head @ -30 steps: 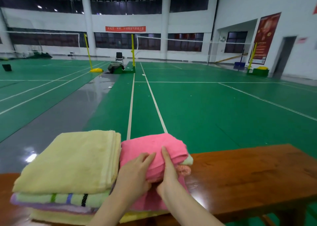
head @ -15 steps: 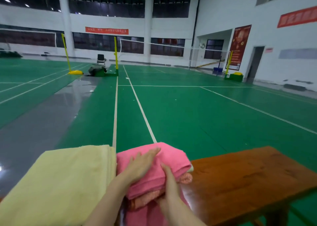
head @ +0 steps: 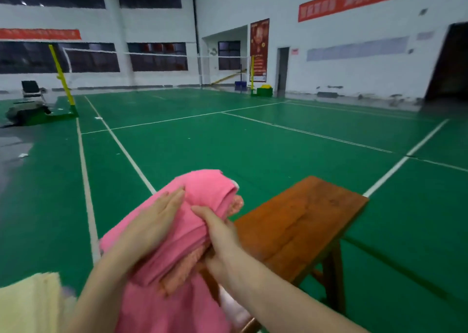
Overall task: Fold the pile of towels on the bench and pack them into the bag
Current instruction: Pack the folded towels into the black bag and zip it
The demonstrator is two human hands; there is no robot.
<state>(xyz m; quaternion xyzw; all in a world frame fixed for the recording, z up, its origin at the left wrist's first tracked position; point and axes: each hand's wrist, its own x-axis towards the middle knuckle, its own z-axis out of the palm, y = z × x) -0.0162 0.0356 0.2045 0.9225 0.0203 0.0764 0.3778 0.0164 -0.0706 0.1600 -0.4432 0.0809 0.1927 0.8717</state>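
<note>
A folded pink towel (head: pixel 202 196) is lifted in front of me, with an orange towel (head: pixel 184 269) tucked under its fold. My left hand (head: pixel 152 224) lies flat on top of the pink towel, fingers straight. My right hand (head: pixel 220 239) grips the towel bundle from the right side, thumb on top and fingers curled under. More pink cloth (head: pixel 167 307) hangs below. A corner of the pale yellow towel stack (head: pixel 27 305) shows at the bottom left. The wooden bench (head: pixel 304 218) stretches to the right. No bag is in view.
Green court floor (head: pixel 253 150) with white lines lies beyond the bench. A yellow net post (head: pixel 62 77) and a black chair (head: pixel 30 89) stand at the far left. The bench's right end (head: pixel 354 201) and leg (head: pixel 331 277) are visible.
The view has swung to the right, so the yellow stack has slid almost out of frame. Both hands have raised the pink bundle off the pile, and the right hand now grips its side.
</note>
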